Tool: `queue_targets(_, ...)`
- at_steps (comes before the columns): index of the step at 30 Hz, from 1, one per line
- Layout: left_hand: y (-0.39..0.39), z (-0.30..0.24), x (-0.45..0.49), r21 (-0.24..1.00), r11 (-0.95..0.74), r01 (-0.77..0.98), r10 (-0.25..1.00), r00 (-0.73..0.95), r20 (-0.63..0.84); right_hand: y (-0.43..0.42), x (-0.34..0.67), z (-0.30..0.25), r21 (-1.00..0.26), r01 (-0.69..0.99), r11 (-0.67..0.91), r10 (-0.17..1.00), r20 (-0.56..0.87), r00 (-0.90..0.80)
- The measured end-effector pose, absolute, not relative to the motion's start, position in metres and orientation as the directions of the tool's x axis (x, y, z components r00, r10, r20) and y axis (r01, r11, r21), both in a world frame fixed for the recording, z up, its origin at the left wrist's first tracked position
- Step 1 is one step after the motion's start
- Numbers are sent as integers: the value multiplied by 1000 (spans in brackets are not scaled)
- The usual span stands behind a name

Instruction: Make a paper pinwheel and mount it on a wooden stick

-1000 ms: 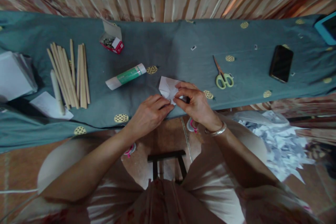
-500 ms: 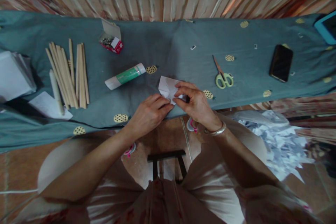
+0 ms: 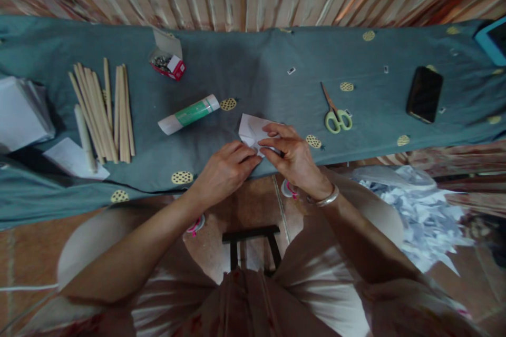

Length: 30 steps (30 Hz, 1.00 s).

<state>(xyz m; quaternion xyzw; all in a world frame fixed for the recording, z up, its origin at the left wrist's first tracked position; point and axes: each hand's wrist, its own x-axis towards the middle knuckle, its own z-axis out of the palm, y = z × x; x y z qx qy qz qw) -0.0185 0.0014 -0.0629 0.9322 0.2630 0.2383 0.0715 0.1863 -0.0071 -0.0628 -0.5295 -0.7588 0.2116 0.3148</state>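
Observation:
A small folded piece of white paper [image 3: 250, 127] lies near the front edge of the cloth-covered table, between both hands. My left hand [image 3: 228, 168] is closed on its lower left corner, thumb and fingers pinched together. From the right, my right hand [image 3: 291, 157] presses on the paper with its fingers bent and grips its lower right side; the fingers hide that part. A glue stick [image 3: 188, 115] with a green label lies to the left above the hands. Scissors [image 3: 336, 113] with light green handles lie to the right.
At the left are several rolled paper sticks [image 3: 100, 116], a stack of white paper [image 3: 23, 116] and a loose sheet [image 3: 65, 157]. An opened red box [image 3: 168, 60] holds small metal pieces. A black phone [image 3: 425, 95] rests at the right. Paper scraps [image 3: 419, 216] fill a bag below.
The fingers of my right hand have shifted slightly left over the paper. My left hand and the paper stay almost where they were.

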Motion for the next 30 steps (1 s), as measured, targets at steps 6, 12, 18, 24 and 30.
queue_targets(6,1,-64,-19,262,-844,467,535,752,385,-14,183,-62,-547,726,416,909,269,-318)
queue_targets(12,2,-63,-18,253,-845,471,534,751,388,-23,175,-65,-401,801,444,891,294,-347)
queue_targets(18,3,-64,-17,253,-847,468,532,754,387,-26,170,-65,-404,807,432,900,255,-354)
queue_targets(24,4,-65,-15,256,-844,471,536,738,410,-24,177,-62,-546,738,397,917,268,-295)
queue_targets(30,4,-65,-16,230,-856,463,516,731,446,-11,192,-63,-571,747,340,930,323,-177)
